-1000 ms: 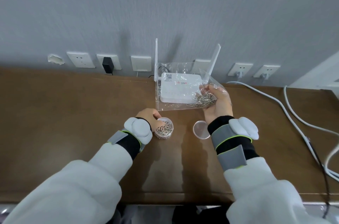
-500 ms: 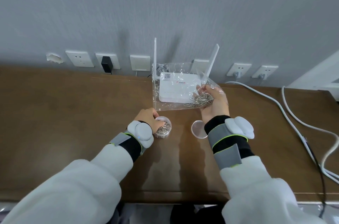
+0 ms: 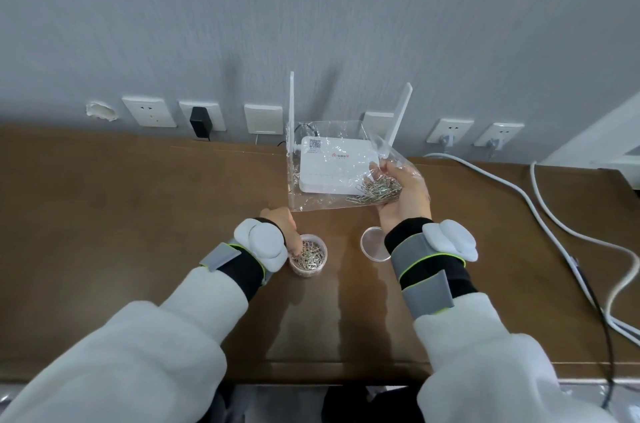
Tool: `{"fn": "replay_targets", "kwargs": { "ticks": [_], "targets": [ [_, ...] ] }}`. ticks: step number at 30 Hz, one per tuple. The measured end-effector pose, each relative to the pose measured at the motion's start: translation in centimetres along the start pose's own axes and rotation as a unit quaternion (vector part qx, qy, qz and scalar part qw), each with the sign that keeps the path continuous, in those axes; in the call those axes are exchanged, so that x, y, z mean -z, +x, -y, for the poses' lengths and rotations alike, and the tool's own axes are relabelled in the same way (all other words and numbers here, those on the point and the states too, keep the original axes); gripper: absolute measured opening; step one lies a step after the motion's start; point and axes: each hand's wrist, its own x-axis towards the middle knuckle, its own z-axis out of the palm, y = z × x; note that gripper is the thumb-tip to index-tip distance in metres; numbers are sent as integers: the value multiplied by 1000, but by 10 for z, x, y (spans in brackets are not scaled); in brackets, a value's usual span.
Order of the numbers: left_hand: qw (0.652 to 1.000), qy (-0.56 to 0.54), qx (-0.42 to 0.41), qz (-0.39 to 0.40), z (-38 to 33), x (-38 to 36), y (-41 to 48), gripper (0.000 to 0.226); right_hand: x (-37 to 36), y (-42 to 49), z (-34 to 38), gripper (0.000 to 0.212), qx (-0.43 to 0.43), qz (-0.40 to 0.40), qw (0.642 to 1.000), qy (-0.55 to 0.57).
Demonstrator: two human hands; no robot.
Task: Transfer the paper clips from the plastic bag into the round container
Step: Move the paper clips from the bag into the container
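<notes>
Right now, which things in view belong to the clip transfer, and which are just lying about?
Job: bag in the right hand grip; clips; container at the left hand; lid.
Lying about: router; sockets; plug.

Silver paper clips (image 3: 379, 189), brown table (image 3: 138, 215)

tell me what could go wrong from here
1. The round container by the left hand looks nearly full, so more paper clips may overflow onto the table.
2. The limp plastic bag in the right hand could tip and scatter clips.
3. The right wrist might knock the lid.
</notes>
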Motion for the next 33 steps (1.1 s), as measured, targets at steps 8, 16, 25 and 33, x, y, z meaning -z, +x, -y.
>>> {"fn": "replay_targets", "kwargs": {
  "ticks": [8,16,25,33],
  "targets": [
    [998,-36,-28,-38,-1,0,1,23,-1,1,1,26,4,11,1000,-1],
    [998,1,-29,-50,-2,-11,-2,28,-1,1,2,24,-2,13,1000,9],
    [998,-19,-35,-51,-3,-12,-1,24,0,2,1,25,2,15,1000,1],
    [998,-5,-46,-42,-3,-10,2,28,0,2,1,25,5,10,1000,4]
  ]
}}
